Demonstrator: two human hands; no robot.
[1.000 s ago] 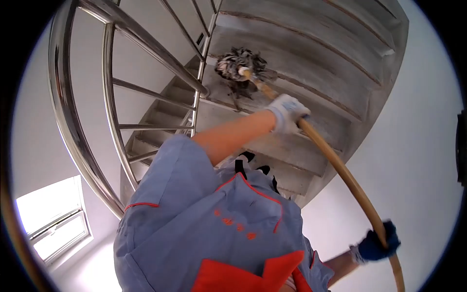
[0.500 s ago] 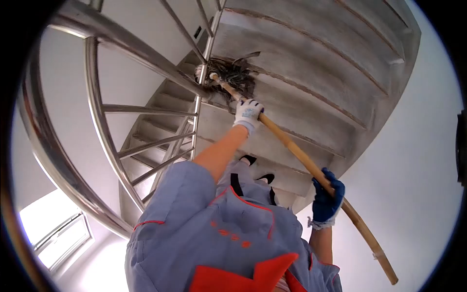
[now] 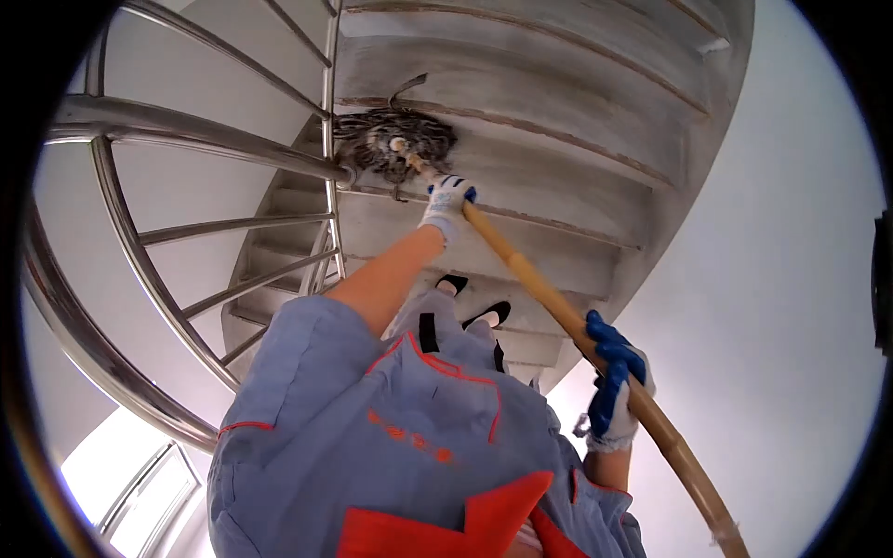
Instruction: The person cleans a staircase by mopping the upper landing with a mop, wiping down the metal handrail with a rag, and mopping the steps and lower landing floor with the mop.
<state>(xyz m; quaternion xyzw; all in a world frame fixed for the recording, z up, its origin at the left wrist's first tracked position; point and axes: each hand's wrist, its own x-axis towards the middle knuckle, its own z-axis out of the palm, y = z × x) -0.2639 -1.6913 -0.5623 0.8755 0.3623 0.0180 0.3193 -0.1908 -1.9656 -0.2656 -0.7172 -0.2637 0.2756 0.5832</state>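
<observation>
A mop with a long bamboo handle (image 3: pixel 535 279) slants across the view. Its dark, stringy mop head (image 3: pixel 395 141) lies spread on a concrete stair tread, up against the metal railing. My left hand (image 3: pixel 450 199), in a white and blue work glove, grips the handle just below the mop head. Further down the handle, my right hand (image 3: pixel 617 381) wraps around it in a matching glove with blue-coated fingers. The handle's free end runs toward the bottom edge of the view at the right.
Curved concrete stairs (image 3: pixel 558 158) rise ahead, with worn tread edges. A stainless steel railing (image 3: pixel 205 135) runs along the left, and lower steps (image 3: pixel 279 228) show beyond it. A white wall (image 3: pixel 744 307) borders the right. My feet in black shoes (image 3: pixel 488 314) stand on a step. A window (image 3: pixel 144 493) is at lower left.
The view has shifted, so the stairs and railing sit further left. The mop head looks more spread out on its tread. My right hand has turned on the handle, showing more of the glove's white back.
</observation>
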